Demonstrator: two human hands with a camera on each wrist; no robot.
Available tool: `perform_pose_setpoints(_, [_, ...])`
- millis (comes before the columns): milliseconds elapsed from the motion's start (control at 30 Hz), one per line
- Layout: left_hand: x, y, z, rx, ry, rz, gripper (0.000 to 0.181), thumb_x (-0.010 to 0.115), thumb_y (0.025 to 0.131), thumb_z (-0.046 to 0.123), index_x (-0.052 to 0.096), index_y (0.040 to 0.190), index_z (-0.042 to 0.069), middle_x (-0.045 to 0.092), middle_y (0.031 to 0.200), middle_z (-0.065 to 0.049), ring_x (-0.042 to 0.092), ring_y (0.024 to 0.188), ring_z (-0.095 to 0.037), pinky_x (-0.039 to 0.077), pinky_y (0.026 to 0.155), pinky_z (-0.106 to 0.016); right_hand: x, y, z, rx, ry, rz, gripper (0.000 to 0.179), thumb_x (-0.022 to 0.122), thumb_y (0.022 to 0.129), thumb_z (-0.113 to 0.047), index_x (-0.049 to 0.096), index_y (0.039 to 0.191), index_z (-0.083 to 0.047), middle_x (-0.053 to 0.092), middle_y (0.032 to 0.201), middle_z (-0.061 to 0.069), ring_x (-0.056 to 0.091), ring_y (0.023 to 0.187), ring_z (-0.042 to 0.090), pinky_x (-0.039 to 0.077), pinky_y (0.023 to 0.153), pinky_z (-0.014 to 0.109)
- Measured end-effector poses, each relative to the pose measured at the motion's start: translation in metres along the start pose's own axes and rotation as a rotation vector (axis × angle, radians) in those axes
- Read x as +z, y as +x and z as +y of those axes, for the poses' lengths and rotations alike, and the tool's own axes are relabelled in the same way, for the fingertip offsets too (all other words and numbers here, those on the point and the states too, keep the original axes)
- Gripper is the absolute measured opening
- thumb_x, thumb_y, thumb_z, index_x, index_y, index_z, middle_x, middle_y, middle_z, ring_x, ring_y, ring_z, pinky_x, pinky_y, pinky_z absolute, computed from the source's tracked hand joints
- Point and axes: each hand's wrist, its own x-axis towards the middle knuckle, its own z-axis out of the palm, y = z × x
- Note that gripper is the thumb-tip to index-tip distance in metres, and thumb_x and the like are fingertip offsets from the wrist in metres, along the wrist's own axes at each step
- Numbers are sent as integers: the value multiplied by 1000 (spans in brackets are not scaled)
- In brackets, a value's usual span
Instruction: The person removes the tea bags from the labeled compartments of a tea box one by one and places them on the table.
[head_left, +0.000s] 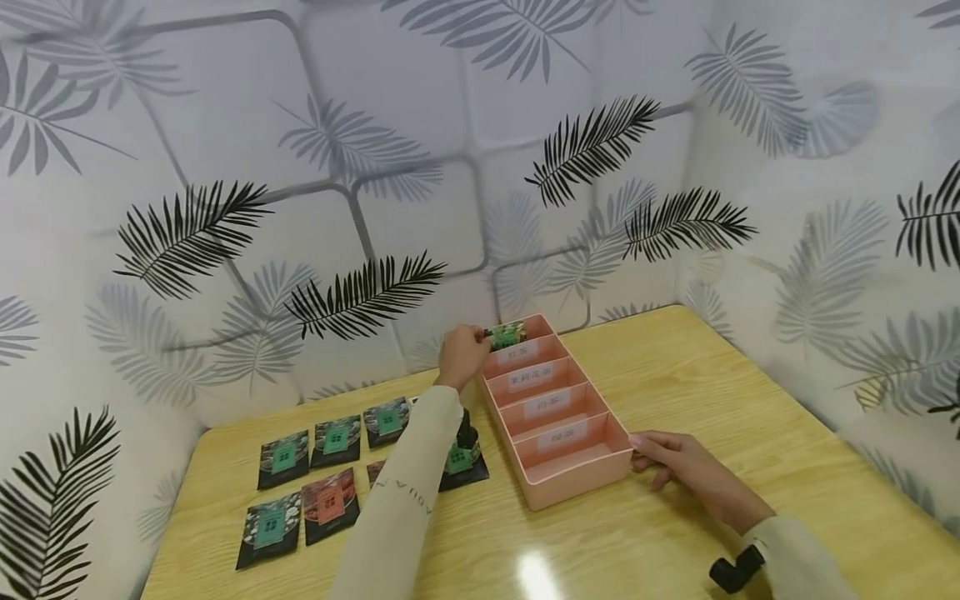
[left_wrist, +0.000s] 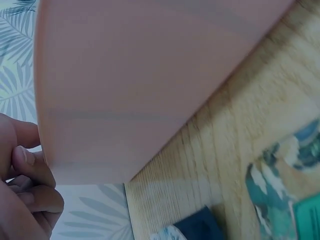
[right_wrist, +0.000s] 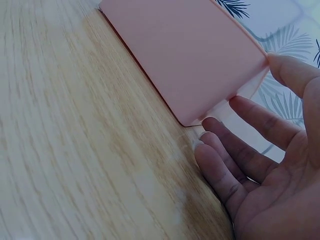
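A pink divided box (head_left: 577,492) stands on the table, its compartments fronted by handwritten labels. At its far left corner my left hand (head_left: 462,354) pinches the rim; the left wrist view shows thumb and curled fingers (left_wrist: 32,162) at the wall's edge. Right beside those fingertips, a green-patterned packet (head_left: 507,335) sits in the farthest compartment. My right hand (head_left: 690,471) holds the near right corner, thumb on the upper edge. Seen from the right wrist, the index finger (right_wrist: 260,117) meets the box wall and the lower fingers curve beneath, close to the tabletop.
Left of the box lie several dark packets with green or red labels, among them a red one (head_left: 330,504) and a white-flowered one (head_left: 270,529). My left sleeve (head_left: 408,492) crosses over part of them. A leaf-patterned curtain (head_left: 420,208) rises behind the table (head_left: 667,358).
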Motion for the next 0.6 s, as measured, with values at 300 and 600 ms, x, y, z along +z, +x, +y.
perform_pose_setpoints(300, [-6,2,3,-32,-69,-34,24,67,90,23,69,108,8,69,99,-3,64,89,-20,51,77,-39,1,2,0,15,-13,7,53,55,96,-40,57,127,3,66,101,7,61,96,25,53,74,38])
perform_pose_setpoints(600, [-6,4,2,53,-97,-100,21,68,89,23,66,106,11,69,95,2,65,86,-15,51,77,-36,1,-1,-1,6,-19,-1,53,53,98,-38,55,130,4,66,102,8,61,97,26,53,73,38])
